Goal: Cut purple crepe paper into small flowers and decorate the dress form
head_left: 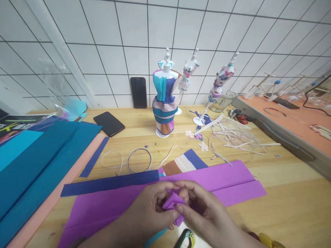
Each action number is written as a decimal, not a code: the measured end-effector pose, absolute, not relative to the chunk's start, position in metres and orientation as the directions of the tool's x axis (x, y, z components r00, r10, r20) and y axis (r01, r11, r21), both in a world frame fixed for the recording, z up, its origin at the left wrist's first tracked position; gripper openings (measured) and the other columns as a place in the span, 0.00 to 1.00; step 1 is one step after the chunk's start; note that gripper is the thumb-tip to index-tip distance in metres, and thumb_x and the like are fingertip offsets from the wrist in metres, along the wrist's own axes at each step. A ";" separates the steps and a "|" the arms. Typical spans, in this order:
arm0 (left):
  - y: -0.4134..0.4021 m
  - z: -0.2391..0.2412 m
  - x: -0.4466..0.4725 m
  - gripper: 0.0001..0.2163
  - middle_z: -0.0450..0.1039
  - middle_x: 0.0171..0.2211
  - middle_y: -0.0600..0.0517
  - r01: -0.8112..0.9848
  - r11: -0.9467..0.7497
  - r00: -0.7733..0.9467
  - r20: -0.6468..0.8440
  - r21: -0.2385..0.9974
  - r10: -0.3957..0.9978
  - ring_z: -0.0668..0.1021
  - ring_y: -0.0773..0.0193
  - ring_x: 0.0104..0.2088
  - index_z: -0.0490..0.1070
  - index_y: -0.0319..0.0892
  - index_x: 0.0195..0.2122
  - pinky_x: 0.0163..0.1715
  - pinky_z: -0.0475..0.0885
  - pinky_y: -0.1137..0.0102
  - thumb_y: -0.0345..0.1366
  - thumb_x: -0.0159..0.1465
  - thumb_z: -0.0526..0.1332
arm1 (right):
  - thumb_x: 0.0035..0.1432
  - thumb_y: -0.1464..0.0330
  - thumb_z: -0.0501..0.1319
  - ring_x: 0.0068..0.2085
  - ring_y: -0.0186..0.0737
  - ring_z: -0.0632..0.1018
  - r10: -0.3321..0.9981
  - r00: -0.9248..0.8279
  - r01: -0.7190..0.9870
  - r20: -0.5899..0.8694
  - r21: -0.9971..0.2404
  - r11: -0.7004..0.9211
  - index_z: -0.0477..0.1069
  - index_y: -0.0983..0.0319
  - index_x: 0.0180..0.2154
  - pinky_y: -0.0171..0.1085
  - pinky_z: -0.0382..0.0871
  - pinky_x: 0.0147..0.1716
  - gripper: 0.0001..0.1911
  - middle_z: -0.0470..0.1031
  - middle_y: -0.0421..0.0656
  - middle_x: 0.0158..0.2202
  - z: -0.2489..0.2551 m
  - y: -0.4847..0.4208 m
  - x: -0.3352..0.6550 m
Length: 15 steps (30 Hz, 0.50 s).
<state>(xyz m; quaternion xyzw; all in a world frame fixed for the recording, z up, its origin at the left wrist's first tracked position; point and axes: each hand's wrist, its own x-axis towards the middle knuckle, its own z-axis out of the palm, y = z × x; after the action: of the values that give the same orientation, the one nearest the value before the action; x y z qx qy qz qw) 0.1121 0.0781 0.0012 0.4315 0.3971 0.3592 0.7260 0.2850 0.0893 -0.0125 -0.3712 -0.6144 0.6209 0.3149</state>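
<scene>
Bare bench (289, 199) right of the purple paper (232, 177) gives a low, open path. Straight ahead, the dressed mannequin (163, 115) stands upright in the way; the tilted mannequin (222, 81) and a tangle of pale strips (236, 132) crowd the far right. Between the flat phone (109, 124) and the dressed mannequin, a lane of wood leads back to the upright phone (139, 93). Below the right hand (204, 206), a dark handle (186, 232), perhaps of scissors, obstructs; its lower end is out of view.

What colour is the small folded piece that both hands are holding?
The folded piece is purple; the head view, the only one, shows it.
</scene>
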 end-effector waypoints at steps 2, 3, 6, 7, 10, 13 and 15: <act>0.077 0.003 0.111 0.17 0.71 0.29 0.55 -0.149 0.376 0.432 -0.281 0.915 0.857 0.73 0.71 0.24 0.71 0.40 0.44 0.27 0.71 0.72 0.23 0.53 0.60 | 0.62 0.63 0.59 0.33 0.41 0.76 0.855 -0.510 0.061 -0.099 -0.995 -0.078 0.67 0.57 0.48 0.43 0.71 0.35 0.13 0.72 0.41 0.32 -0.012 0.091 0.284; 0.077 0.004 0.111 0.18 0.72 0.30 0.55 -0.135 0.381 0.440 -0.289 0.915 0.850 0.73 0.71 0.24 0.71 0.41 0.45 0.27 0.71 0.72 0.23 0.53 0.60 | 0.62 0.62 0.58 0.32 0.41 0.76 0.854 -0.509 0.057 -0.112 -0.994 -0.096 0.67 0.57 0.47 0.43 0.71 0.35 0.13 0.72 0.41 0.31 -0.010 0.091 0.284; 0.078 0.007 0.111 0.21 0.72 0.29 0.55 -0.105 0.394 0.439 -0.313 0.913 0.842 0.73 0.71 0.24 0.71 0.41 0.47 0.28 0.71 0.72 0.22 0.52 0.59 | 0.63 0.59 0.57 0.32 0.40 0.76 0.852 -0.508 0.041 -0.128 -0.991 -0.125 0.67 0.58 0.46 0.43 0.71 0.35 0.14 0.70 0.40 0.29 -0.003 0.093 0.282; 0.079 0.008 0.112 0.22 0.72 0.29 0.55 -0.106 0.403 0.429 -0.323 0.909 0.843 0.73 0.71 0.24 0.71 0.41 0.48 0.27 0.71 0.72 0.22 0.52 0.60 | 0.63 0.58 0.56 0.32 0.40 0.76 0.848 -0.514 0.035 -0.129 -0.991 -0.129 0.67 0.58 0.47 0.43 0.71 0.35 0.14 0.70 0.40 0.30 -0.002 0.093 0.282; 0.079 0.009 0.113 0.20 0.71 0.27 0.56 -0.126 0.409 0.435 -0.321 0.904 0.841 0.72 0.71 0.24 0.71 0.41 0.48 0.27 0.70 0.73 0.23 0.53 0.60 | 0.62 0.60 0.59 0.33 0.40 0.76 0.844 -0.526 0.039 -0.106 -0.994 -0.100 0.66 0.57 0.49 0.42 0.71 0.35 0.15 0.69 0.39 0.31 -0.006 0.091 0.281; 0.079 0.009 0.111 0.18 0.70 0.25 0.57 -0.133 0.404 0.485 -0.296 0.905 0.823 0.72 0.71 0.25 0.73 0.41 0.46 0.28 0.70 0.73 0.23 0.53 0.60 | 0.62 0.61 0.58 0.29 0.38 0.75 0.856 -0.508 0.087 -0.092 -0.995 -0.055 0.67 0.58 0.48 0.39 0.71 0.31 0.14 0.70 0.39 0.28 -0.007 0.091 0.282; 0.080 0.009 0.108 0.21 0.71 0.24 0.58 -0.128 0.432 0.480 -0.326 0.893 0.814 0.72 0.71 0.23 0.72 0.41 0.48 0.28 0.70 0.72 0.23 0.52 0.61 | 0.65 0.62 0.55 0.30 0.38 0.75 0.886 -0.460 0.135 -0.065 -0.991 -0.002 0.66 0.57 0.48 0.38 0.71 0.30 0.11 0.72 0.39 0.29 -0.001 0.092 0.285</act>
<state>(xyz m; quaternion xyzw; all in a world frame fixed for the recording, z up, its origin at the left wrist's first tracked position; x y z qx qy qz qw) 0.1076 0.0805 0.0090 0.4290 0.4001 0.3158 0.7457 0.2852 0.0921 -0.0012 -0.4066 -0.6277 0.5794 0.3238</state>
